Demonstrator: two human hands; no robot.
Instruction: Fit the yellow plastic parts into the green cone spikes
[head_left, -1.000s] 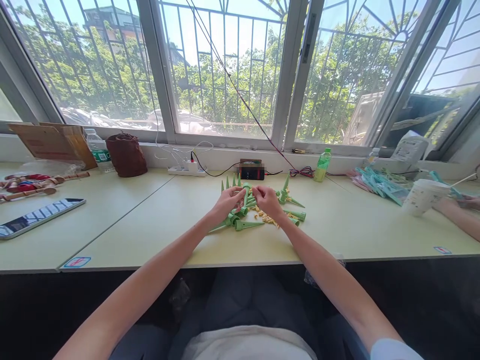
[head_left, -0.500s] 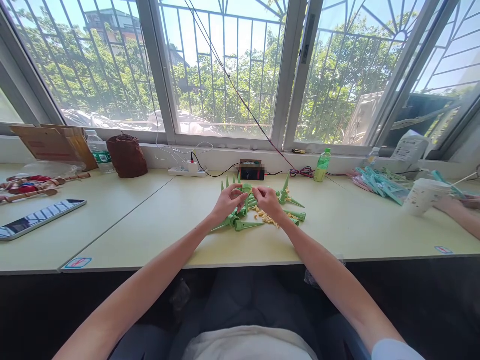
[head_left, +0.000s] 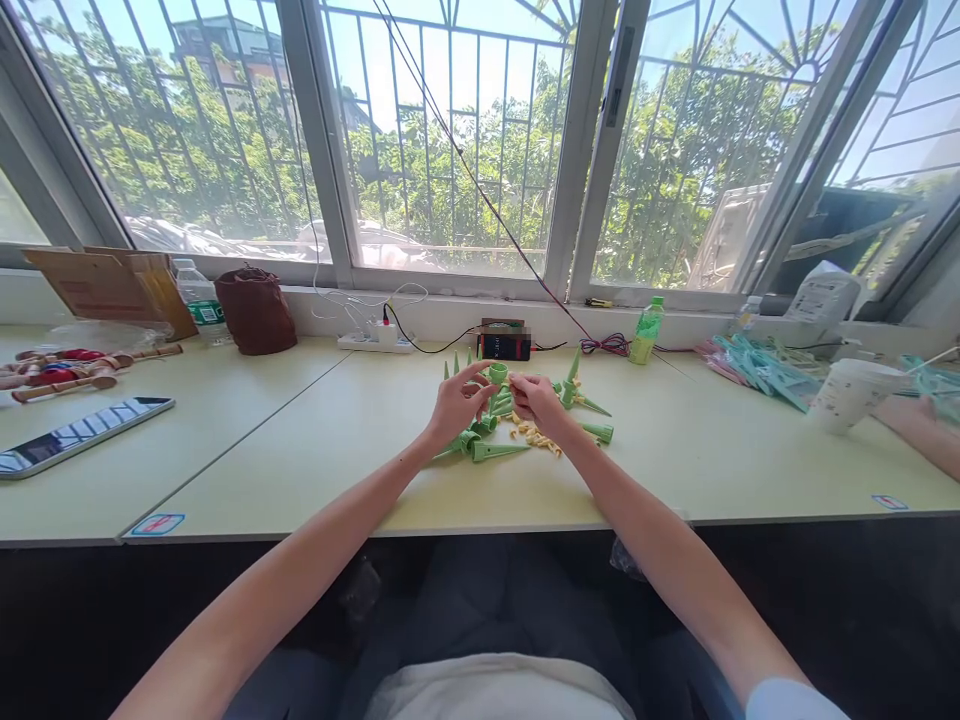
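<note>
My left hand (head_left: 456, 408) is curled around a green plastic spike (head_left: 498, 374) with a wide, hollow cup end. Its cup faces up and toward me, and part of its body is behind my fingers. Close by on the right, my right hand (head_left: 537, 400) has its thumb and index finger pinched; whatever they hold is too small to name. Beneath both hands lies a pile of similar green spikes (head_left: 495, 451), some standing on their cup ends, like the upright spike (head_left: 573, 376). Small yellowish pieces (head_left: 537, 437) are scattered among them.
A phone-like device (head_left: 505, 345) with a lit display stands behind the pile, cabled toward a power strip (head_left: 375, 343). A green bottle (head_left: 646, 330) is at the back right. A white cup (head_left: 853, 395) and another person's arm (head_left: 919, 430) are far right; a phone (head_left: 82, 437) lies left.
My right fingertips have drawn slightly away from the spike's cup. The cup now shows its opening more fully, and my left fingers have loosened a little around it.
</note>
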